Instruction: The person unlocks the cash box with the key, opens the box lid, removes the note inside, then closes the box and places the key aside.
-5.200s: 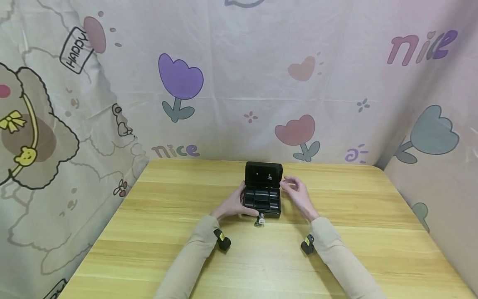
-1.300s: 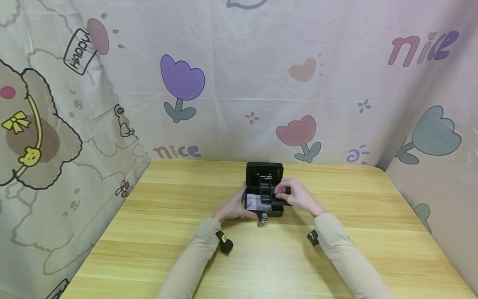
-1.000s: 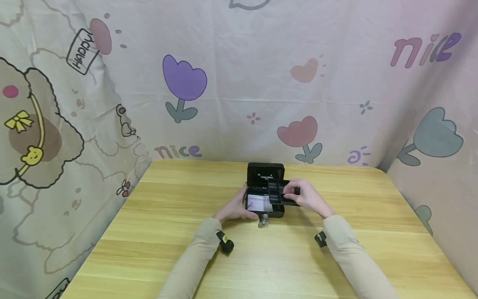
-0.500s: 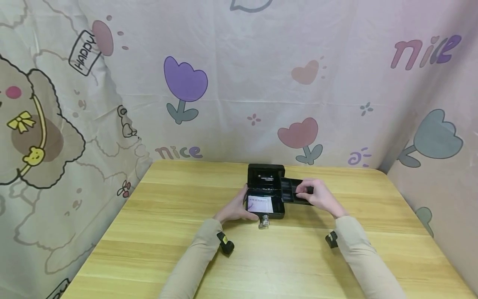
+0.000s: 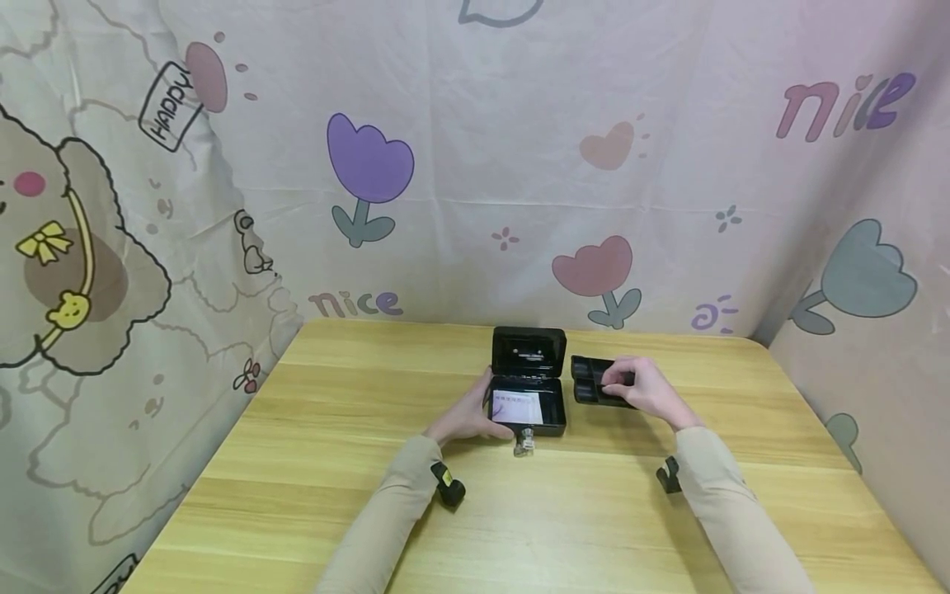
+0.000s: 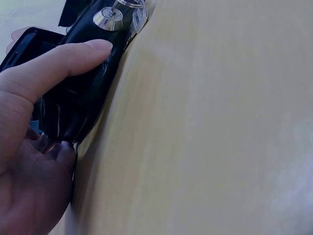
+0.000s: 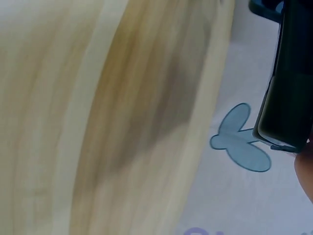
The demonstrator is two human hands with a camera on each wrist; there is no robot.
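A pale wooden table (image 5: 534, 520), streaked with yellowish grain running side to side, carried a black box (image 5: 549, 431) — lid (image 5: 529, 351) raised — directly on its surface, toward the far edge.

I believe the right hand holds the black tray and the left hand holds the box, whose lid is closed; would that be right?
Not quite: the head view shows the lid standing open. The right hand does hold the black tray, and the left hand the box.
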